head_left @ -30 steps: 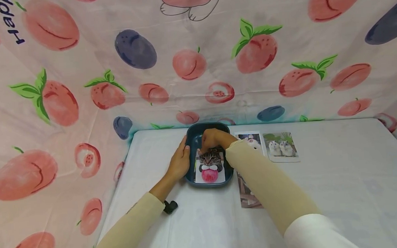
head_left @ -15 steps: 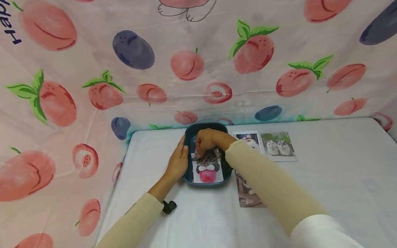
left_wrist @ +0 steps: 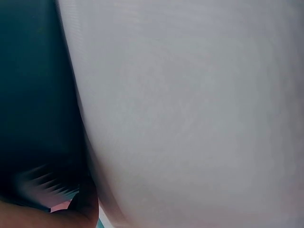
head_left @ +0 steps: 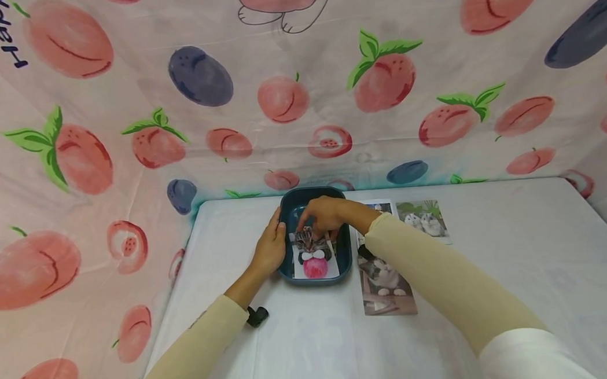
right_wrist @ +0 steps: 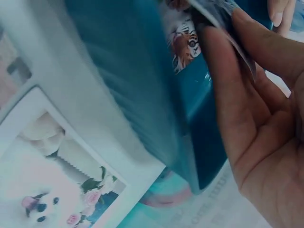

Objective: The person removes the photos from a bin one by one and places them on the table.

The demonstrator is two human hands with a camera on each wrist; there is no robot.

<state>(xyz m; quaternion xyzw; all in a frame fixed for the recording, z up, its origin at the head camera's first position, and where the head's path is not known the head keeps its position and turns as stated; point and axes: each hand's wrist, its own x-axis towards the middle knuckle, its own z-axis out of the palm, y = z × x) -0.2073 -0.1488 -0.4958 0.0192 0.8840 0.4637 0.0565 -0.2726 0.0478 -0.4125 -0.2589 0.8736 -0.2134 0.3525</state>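
A dark teal plastic box (head_left: pixel 316 281) stands near the table's far edge. My left hand (head_left: pixel 269 246) grips its left side, with the thumb by the rim and the fingers along the outer wall. Inside the box lies a photo card of a tabby cat with a pink ball (head_left: pixel 315 261). My right hand (head_left: pixel 322 214) reaches into the box over the card's upper end. In the right wrist view its thumb and fingers pinch the edge of a photo card (right_wrist: pixel 223 21), whose face is mostly turned away. Below that, a tiger picture (right_wrist: pixel 185 47) shows inside the box.
Right of the box, a grey-and-white cat photo (head_left: pixel 388 288) lies on the white table, partly under my right forearm. Beyond it are a white dog photo (right_wrist: pixel 42 190) and a photo of two hamsters (head_left: pixel 425 219). A fruit-print curtain (head_left: pixel 282 98) rises behind the table.
My right hand has shifted right inside the box and its fingers have spread apart. The right forearm has swung right, uncovering more of the cat photo on the table. The left hand keeps its hold.
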